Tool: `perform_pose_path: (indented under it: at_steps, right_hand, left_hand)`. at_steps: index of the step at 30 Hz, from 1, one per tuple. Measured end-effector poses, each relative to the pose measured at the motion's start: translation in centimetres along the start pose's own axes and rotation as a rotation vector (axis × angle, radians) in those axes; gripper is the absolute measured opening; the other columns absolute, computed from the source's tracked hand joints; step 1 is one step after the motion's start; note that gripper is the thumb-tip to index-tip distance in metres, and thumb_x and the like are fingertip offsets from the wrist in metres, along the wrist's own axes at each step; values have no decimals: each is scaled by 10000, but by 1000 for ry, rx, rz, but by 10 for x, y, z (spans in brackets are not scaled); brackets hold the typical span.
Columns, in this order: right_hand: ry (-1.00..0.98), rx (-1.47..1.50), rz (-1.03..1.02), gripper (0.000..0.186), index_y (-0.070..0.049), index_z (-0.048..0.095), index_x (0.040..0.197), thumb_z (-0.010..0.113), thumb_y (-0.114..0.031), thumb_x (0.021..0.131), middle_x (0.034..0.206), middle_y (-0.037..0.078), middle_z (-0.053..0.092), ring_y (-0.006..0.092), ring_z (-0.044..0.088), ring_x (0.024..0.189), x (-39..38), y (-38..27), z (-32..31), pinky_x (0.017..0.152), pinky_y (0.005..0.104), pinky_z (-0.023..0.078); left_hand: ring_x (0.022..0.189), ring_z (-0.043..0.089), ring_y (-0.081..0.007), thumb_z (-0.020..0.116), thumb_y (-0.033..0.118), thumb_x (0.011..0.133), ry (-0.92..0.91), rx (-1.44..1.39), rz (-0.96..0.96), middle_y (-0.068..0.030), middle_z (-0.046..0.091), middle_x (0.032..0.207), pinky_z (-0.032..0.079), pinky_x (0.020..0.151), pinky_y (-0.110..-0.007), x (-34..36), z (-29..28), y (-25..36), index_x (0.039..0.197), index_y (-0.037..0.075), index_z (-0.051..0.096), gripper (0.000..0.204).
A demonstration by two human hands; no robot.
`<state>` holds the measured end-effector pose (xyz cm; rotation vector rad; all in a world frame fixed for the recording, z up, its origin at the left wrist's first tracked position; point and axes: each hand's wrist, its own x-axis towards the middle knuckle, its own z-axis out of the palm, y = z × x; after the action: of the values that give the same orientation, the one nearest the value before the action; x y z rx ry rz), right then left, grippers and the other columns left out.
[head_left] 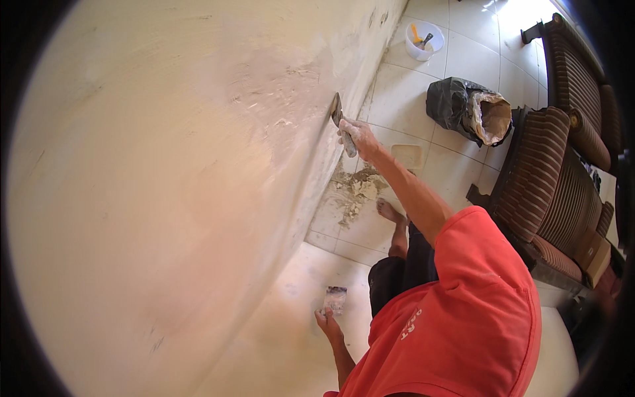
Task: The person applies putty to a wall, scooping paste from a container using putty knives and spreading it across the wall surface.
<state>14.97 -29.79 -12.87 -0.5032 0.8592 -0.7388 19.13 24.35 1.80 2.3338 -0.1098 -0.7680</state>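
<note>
My right hand (360,137) is closed around the handle of a putty knife (348,142). The blade points up and touches or nearly touches the wall (165,165), beside a rough, darker plaster patch (274,99). Lower down, my left hand (327,320) grips the edge of a flat rectangular scraper (335,300) smeared with pale plaster. Its handle is hidden, and the scraper stands apart from the wall.
Crumbled plaster (360,192) lies on the tiles near my bare foot (390,210), beside a shallow beige tray (407,156). Farther off stand a white bucket (425,53) with tools, an open paper sack in black plastic (456,106), and striped sofas (539,172) at right.
</note>
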Motion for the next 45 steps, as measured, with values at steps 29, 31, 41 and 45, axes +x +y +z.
perform_pose_path:
  at_steps: [29, 31, 41, 45]
  right_hand:
    - [-2, -3, -181, 299, -8, 588, 1111, 599, -258, 948, 829, 27, 586, 110, 574, 668, -160, -41, 197, 508, 261, 478]
    - [-97, 84, -111, 365, -3, 578, 1174, 608, -282, 941, 878, 56, 592, 125, 586, 693, -194, -54, 198, 505, 260, 483]
    - [76, 183, 81, 295, 13, 610, 938, 653, -267, 860, 831, 89, 613, 139, 588, 652, -58, 22, 40, 441, 243, 432]
    - [-34, 209, 228, 217, -10, 615, 914, 646, -215, 851, 773, 75, 597, 147, 587, 628, -24, 16, 24, 408, 255, 390]
  left_hand:
    - [832, 467, -153, 545, 169, 942, -45, -23, 78, -60, 496, 916, 424, 763, -298, 24, -43, -34, 1012, -15, 487, 205]
    - [825, 460, -145, 548, 168, 942, -47, -27, 61, -52, 489, 907, 419, 754, -289, 25, -45, -37, 1004, -9, 488, 198]
    - [861, 486, -157, 554, 162, 944, -29, -34, 44, -68, 527, 947, 428, 785, -297, 22, -50, -41, 1016, 0, 501, 185]
    - [862, 493, -155, 559, 162, 941, -28, -9, 38, -76, 534, 946, 432, 786, -303, 18, -52, -46, 1007, -5, 507, 187]
